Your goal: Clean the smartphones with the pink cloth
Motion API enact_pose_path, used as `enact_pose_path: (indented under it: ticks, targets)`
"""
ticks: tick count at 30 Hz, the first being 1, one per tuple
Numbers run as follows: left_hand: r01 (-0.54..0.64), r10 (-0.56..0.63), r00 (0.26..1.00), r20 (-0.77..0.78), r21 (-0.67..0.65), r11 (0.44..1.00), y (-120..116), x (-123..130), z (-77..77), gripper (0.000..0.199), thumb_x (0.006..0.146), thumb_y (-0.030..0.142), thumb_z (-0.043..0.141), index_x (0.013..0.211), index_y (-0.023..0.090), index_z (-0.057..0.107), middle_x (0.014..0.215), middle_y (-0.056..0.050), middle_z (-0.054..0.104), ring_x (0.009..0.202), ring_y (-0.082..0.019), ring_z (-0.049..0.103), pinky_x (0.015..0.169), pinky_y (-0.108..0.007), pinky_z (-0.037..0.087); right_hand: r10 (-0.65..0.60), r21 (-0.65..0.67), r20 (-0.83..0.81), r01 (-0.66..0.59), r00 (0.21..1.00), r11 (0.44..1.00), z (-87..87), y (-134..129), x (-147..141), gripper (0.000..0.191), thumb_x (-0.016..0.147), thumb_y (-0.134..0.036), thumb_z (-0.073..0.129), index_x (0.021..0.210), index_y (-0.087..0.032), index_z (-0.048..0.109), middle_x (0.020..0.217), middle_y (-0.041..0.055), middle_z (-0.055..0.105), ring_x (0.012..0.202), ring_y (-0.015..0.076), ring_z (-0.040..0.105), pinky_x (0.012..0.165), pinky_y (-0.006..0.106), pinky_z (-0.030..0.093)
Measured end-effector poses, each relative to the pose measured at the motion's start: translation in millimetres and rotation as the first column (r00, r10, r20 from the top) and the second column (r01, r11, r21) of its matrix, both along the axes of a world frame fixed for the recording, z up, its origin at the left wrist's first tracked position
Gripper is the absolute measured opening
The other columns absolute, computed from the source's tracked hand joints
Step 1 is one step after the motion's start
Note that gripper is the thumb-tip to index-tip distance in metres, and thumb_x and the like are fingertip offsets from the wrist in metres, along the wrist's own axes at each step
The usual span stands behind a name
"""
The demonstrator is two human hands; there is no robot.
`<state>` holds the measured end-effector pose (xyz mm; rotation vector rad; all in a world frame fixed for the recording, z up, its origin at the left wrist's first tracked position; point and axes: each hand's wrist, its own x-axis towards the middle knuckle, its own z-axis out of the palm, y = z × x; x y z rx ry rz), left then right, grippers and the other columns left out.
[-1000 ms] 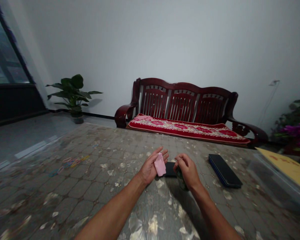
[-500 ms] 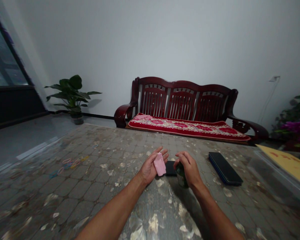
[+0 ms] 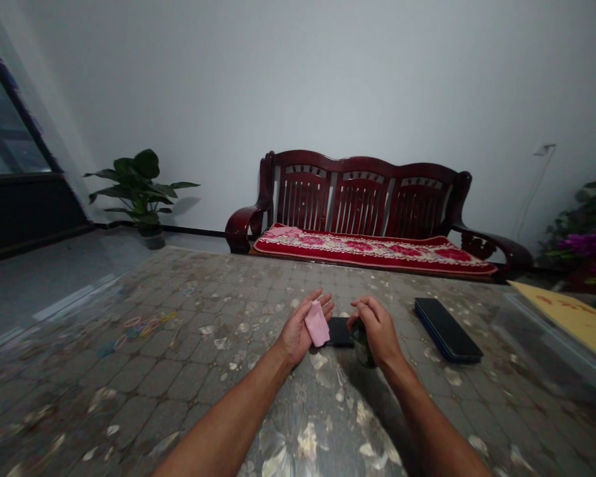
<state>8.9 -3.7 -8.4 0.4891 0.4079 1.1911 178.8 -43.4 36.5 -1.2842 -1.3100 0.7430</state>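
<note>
Left hand [image 3: 297, 332]: open, palm up, small folded pink cloth [image 3: 317, 324] lying unclamped across its fingers; tilting could drop it; right hand [image 3: 377, 328]: curled around dark-green translucent bottle [image 3: 363, 351]; weak grip could cause slippage.

Person's two hands above a table covered with a patterned tablecloth [image 3: 149, 391]. The left hand [image 3: 296, 333], palm up and fingers extended, bears a folded pink cloth [image 3: 318, 324]; the right hand [image 3: 378, 332] grasps a dark green bottle [image 3: 363, 352]. A flat black object [image 3: 340, 332] lies partly hidden between them. Right: a black, blue-edged slab [image 3: 447, 330] and a clear plastic box [image 3: 531, 361] topped by a yellow sheet [image 3: 571, 317]. Left: coloured elastic bands [image 3: 148, 326]. Background: a carved wooden bench [image 3: 360, 173] with a red floral seat cover [image 3: 377, 255].
</note>
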Motion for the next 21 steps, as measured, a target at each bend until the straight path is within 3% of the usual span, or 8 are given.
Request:
enact_pose_path:
  ticks: [9,21]
  targets:
    - [-0.045,0.045,0.999,-0.016,0.002,0.999,-0.2,-2.9,1.0,0.036,0.088,0.021,0.064,0.124,0.016,0.064,0.130,-0.014,0.068,0.118,-0.028,0.066,0.113,-0.044,0.041,-0.004,0.008,0.004,0.004,1.000,1.000,0.3,-1.6,0.5,0.026,0.085,-0.047,0.052,0.090,-0.022,0.057,0.058,0.0002,0.066,0.056,0.0194,0.060,0.056,0.028,0.044]
    - [-0.064,0.064,0.998,0.007,-0.036,0.997,3.7,-5.4,4.7,0.033,0.094,0.031,0.056,0.122,0.015,0.066,0.126,-0.014,0.070,0.118,-0.026,0.066,0.111,-0.041,0.043,0.012,0.002,0.042,-0.012,0.999,1.000,1.3,-4.2,-2.5,0.024,0.083,-0.043,0.052,0.090,-0.021,0.056,0.057,-0.0005,0.066,0.056,0.0190,0.061,0.058,0.028,0.045]
